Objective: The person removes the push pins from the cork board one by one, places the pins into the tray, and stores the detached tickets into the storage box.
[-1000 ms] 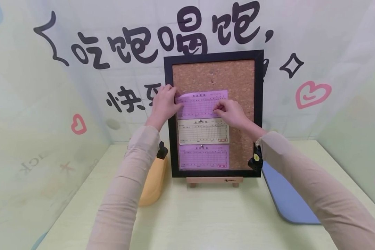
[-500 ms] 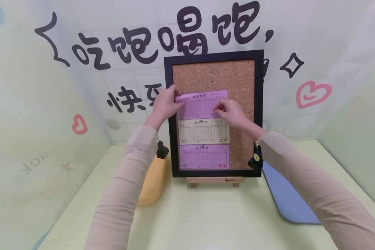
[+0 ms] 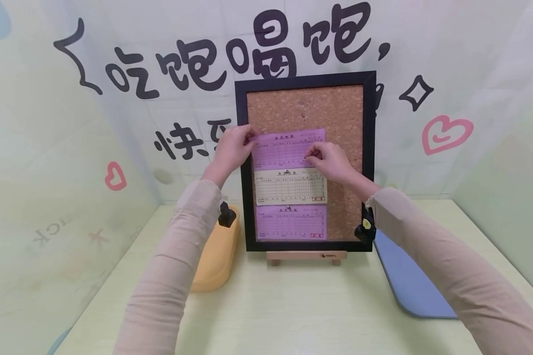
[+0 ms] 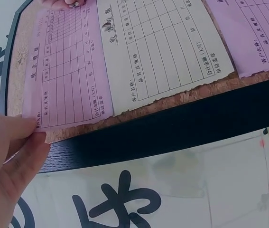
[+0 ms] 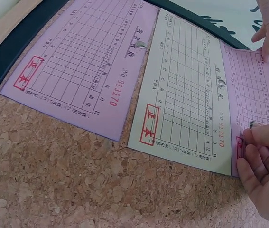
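Observation:
In the head view, a black-framed corkboard (image 3: 346, 113) stands upright with three paper receipt slips stacked down its left side. The topmost is a purple slip (image 3: 277, 148). My left hand (image 3: 234, 149) pinches its upper left corner; the left wrist view has the thumb (image 4: 23, 124) lying over that corner. My right hand (image 3: 330, 160) is in front of the same slip's right part, its fingertips pinching a small silver thumbtack (image 5: 253, 124). Below come a cream slip (image 3: 290, 187) and another purple slip (image 3: 290, 222), each with a silver thumbtack at its top middle.
The board rests on a small wooden easel (image 3: 306, 255) on a pale tabletop (image 3: 293, 305). A yellow object (image 3: 215, 261) lies left of it, partly behind my left arm. To the right is a flat blue panel (image 3: 413, 281). A lettered wall (image 3: 182, 108) rises behind.
My left hand has shifted slightly at the top slip's left edge, and that slip, bulging at its left side before, now looks flatter. The right hand stays in about the same place.

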{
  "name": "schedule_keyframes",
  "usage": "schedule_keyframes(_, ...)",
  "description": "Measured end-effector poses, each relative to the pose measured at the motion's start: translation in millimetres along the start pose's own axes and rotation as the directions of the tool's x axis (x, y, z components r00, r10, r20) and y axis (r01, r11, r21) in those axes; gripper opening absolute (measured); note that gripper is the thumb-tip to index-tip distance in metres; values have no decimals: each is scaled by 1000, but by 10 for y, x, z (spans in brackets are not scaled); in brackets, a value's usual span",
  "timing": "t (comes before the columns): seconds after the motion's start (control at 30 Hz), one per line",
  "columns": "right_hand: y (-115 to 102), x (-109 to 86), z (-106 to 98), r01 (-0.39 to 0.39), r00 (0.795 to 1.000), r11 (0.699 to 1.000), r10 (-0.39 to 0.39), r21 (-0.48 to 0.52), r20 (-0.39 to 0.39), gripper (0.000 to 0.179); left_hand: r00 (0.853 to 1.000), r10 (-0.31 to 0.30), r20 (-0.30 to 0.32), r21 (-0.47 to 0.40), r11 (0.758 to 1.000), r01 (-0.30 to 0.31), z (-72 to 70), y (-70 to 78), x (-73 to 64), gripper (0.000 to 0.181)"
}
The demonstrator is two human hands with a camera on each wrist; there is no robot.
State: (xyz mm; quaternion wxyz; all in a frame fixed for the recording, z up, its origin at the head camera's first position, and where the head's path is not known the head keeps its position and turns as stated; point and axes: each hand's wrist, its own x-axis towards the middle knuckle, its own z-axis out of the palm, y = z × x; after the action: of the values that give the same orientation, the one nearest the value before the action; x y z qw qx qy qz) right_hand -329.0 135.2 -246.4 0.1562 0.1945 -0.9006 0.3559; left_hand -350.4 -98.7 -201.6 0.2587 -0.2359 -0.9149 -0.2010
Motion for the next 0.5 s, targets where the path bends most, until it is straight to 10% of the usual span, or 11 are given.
schedule_keyframes(0.5,138,-200,-62,-10,1000,999,9,46,23,10,999,19,-42,-38,999,-21,-89,34,-108,22)
